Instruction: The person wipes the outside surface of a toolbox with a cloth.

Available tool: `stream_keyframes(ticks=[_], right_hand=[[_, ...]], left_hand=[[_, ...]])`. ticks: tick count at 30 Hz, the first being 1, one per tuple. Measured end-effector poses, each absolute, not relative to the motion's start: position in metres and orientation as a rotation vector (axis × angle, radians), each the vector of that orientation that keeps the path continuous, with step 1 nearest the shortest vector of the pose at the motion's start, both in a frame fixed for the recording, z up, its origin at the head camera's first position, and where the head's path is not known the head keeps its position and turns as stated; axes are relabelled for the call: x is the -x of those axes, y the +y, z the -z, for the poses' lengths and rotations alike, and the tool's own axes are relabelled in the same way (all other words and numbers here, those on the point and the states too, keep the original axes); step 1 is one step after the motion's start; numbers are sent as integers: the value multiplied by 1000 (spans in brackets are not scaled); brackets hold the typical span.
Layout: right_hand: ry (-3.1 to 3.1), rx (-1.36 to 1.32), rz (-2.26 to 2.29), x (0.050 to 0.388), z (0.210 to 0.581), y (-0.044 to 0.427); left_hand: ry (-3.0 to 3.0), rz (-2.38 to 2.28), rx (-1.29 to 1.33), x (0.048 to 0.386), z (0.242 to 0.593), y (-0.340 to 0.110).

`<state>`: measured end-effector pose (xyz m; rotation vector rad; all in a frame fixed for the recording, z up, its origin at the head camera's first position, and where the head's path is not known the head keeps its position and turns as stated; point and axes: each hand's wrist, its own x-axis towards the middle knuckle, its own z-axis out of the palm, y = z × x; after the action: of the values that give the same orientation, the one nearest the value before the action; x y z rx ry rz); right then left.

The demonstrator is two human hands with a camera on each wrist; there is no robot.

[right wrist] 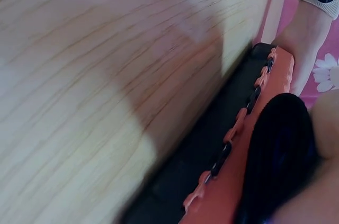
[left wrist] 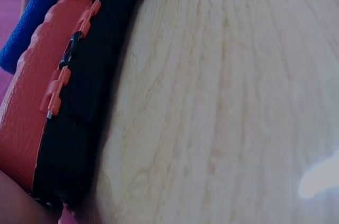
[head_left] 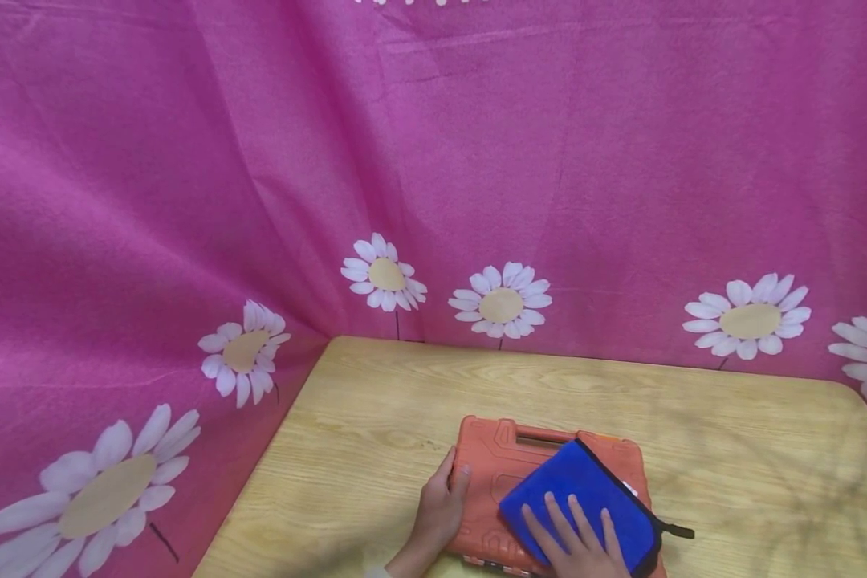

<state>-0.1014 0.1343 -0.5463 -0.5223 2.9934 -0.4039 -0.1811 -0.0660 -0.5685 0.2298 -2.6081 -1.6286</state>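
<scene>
An orange tool case point(head_left: 480, 474) with a black lower half point(left wrist: 79, 107) lies flat on the wooden table. My left hand point(head_left: 437, 502) holds its left edge, thumb on the lid and fingers along the side. On the lid lies a folded blue cloth point(head_left: 567, 478), turned at an angle, with black edging and a black loop at its right corner. Spread over that cloth, my right hand point(head_left: 581, 542) rests with straight fingers. Orange and black latches point(right wrist: 230, 136) line the case's front side. The cloth point(right wrist: 278, 144) looks dark in the right wrist view.
The wooden table point(head_left: 361, 401) extends around the case, its back edge meeting a magenta curtain point(head_left: 477, 160) printed with white daisies. More curtain point(head_left: 116, 321) hangs along the left side. The case's handle point(head_left: 542, 437) points to the back.
</scene>
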Motion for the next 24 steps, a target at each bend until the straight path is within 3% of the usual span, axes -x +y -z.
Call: stream_keyframes(ticks=[11,24], right_hand=[[2960,345,364,99,546,148],[3114,461,471,95,561,175]], left_hand=[[-2628,1615,-251,183,569,-64],[-2630,1643,-251,184,569,-65]])
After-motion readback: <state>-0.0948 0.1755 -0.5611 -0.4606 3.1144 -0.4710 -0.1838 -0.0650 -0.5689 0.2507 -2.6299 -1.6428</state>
